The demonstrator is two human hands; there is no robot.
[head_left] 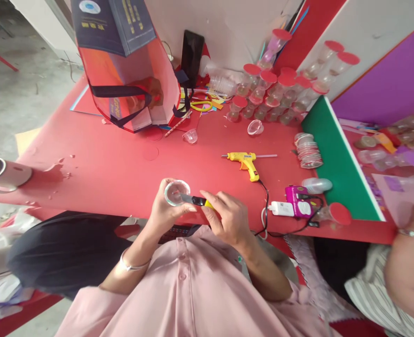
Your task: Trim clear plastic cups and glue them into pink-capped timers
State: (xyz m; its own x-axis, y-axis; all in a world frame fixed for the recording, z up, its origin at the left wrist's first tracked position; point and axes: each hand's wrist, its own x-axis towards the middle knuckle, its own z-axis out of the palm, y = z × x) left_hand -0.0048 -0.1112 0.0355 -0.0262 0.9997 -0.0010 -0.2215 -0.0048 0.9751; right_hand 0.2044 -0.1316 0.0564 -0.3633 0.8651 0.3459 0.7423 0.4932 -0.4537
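My left hand is wrapped round a small clear plastic cup, its round mouth turned up towards me. In my right hand is a yellow and black utility knife. Its blade reaches over the cup's rim, and the tip lies at or inside the mouth; the exact contact cannot be made out. Beyond my hands a yellow glue gun lies on its side with a glue stick in its back. Two more clear cups, one at centre and one farther right, lie loose on the table.
A large bag stands at the back left, near scissors and a phone. Red-capped cup stacks fill the back right. A green divider, a pink power socket and a mug flank me. A co-worker's arm shows at right.
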